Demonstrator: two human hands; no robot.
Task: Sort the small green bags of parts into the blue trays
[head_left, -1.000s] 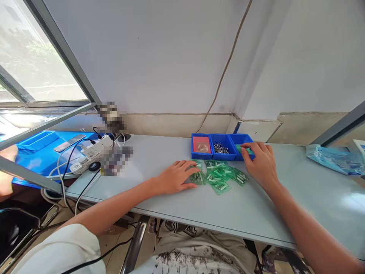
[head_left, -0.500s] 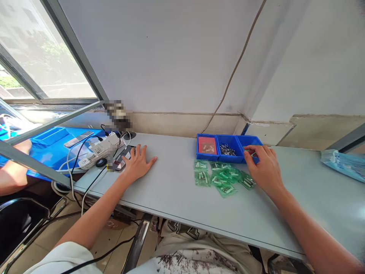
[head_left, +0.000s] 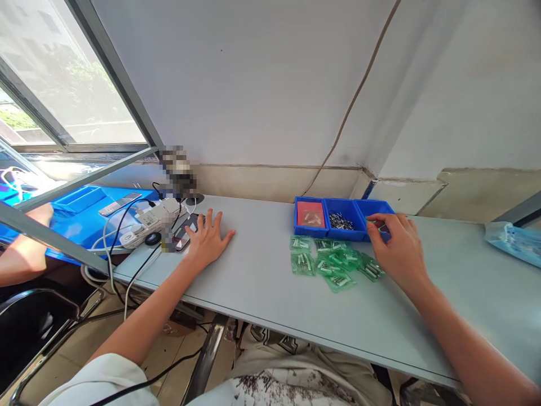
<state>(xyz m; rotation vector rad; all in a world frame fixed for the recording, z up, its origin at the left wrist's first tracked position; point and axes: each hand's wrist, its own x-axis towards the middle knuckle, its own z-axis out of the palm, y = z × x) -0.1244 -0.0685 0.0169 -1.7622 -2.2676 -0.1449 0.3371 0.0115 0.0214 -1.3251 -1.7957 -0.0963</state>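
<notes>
Nearest, pale cloth with dark blotches (head_left: 279,386) lies below the straight edge of the smooth grey tabletop (head_left: 249,276). On it lie thin, glossy green packets (head_left: 303,263), squarish and see-through, several overlapping, with slim rod-like pieces showing inside.

Left of them, well apart, the left hand (head_left: 207,241) is palm down with fingers spread wide, beside a flat dark phone (head_left: 185,232); whether they touch is unclear.

The right hand (head_left: 397,243) bends over the right one of three blue plastic bins (head_left: 310,231), thumb and forefinger nearly meeting; whether they grip anything cannot be told. The middle bin holds shiny metal pins (head_left: 340,221), the left a flat red sheet (head_left: 304,210) under a clear bag.

Beyond rises a matt, pale wall (head_left: 262,84).
</notes>
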